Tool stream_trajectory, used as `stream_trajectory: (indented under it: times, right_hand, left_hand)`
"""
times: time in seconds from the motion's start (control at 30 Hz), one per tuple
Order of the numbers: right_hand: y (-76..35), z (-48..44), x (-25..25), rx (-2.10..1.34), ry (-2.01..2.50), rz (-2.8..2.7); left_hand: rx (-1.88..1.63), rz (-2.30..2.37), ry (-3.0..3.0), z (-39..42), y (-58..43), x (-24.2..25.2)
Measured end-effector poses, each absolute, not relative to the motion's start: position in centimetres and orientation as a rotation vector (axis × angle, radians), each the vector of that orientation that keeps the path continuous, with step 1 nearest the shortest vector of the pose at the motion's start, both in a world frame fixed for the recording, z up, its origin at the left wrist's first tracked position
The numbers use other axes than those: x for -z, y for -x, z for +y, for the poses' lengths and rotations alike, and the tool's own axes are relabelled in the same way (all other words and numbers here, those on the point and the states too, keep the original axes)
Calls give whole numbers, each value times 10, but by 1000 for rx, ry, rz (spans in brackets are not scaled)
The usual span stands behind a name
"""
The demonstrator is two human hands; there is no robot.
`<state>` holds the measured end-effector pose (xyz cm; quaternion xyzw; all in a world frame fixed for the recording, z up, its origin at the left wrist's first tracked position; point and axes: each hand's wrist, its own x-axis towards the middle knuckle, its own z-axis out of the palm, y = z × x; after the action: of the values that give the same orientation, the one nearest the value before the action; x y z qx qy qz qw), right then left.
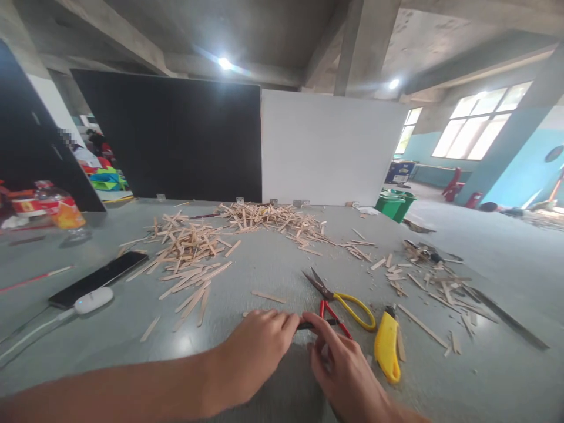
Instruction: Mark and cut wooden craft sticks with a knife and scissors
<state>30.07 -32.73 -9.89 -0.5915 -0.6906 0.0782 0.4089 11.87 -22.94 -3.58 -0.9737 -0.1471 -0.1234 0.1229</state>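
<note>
My left hand (267, 341) is closed low in the middle of the view, its fingertips around one end of a thin black rod (305, 325). Thumb and fingers of my right hand (341, 364) pinch the same rod from the other side; the fingers hide much of it, so its kind does not show. Just beyond lie scissors (328, 292) with yellow handles, blades pointing away to the left. A red-handled tool (323, 309) lies partly under them and behind my right hand. Right of that hand rests a yellow utility knife (388, 346).
Flat wooden sticks (194, 244) lie heaped at the back and left, with cut pieces (440, 288) at the right near a long metal blade (511, 317). A phone (99, 279), a white corded device (93, 300) and a bottle (66, 211) are leftward. Upright panels (326, 147) border the back.
</note>
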Motion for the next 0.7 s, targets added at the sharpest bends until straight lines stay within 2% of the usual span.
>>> stream_trajectory:
  times: [0.27, 0.47, 0.7]
  right_hand:
    - [-319, -307, 89, -281, 1619, -1568]
    - [-344, -298, 91, -215, 1746, -1491]
    - [-345, -304, 93, -225, 1747, -1493]
  left_hand:
    - [458, -499, 2619, -228, -101, 87]
    - [638, -317, 2627, -233, -95, 91]
    - [738, -359, 2512, -232, -96, 91]
